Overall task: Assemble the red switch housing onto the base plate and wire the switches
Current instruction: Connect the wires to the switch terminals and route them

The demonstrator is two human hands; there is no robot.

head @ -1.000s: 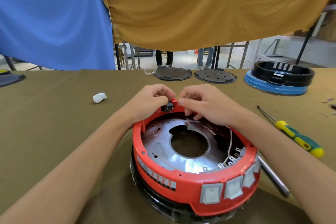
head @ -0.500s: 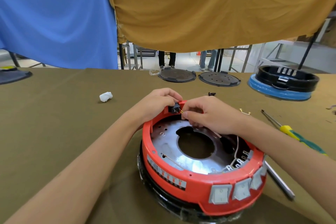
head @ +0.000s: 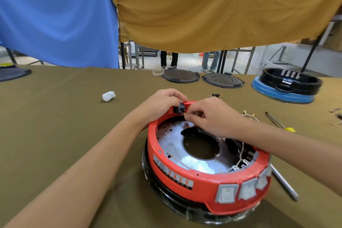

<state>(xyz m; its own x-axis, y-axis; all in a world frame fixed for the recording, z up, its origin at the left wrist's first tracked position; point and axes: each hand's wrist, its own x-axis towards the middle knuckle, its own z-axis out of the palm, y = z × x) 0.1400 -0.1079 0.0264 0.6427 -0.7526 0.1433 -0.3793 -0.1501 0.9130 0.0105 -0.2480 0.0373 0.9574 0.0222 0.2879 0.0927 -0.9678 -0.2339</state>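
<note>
The red switch housing (head: 185, 181), a round ring with three grey rocker switches (head: 244, 189) on its near right side, sits over a shiny metal base plate (head: 172, 146) with a round centre hole. A black socket (head: 180, 109) is set in the far rim. My left hand (head: 162, 103) grips the far rim around that socket. My right hand (head: 211, 116) pinches a small brass wire terminal (head: 185, 114) right at the socket's pins. White wires (head: 240, 159) run inside the housing to the switch backs.
A screwdriver (head: 277, 122) with a yellow handle and a loose wire with brass terminals (head: 249, 115) lie to the right. A metal rod (head: 285, 183) lies by the housing. Two dark discs (head: 180, 77), a black-and-blue housing (head: 285, 87) and a white wad (head: 108, 96) sit farther back.
The view has shifted, so the housing sits further right in frame. My right hand has drawn back slightly from the socket, showing the brass terminal at its pins. My left hand keeps its grip.
</note>
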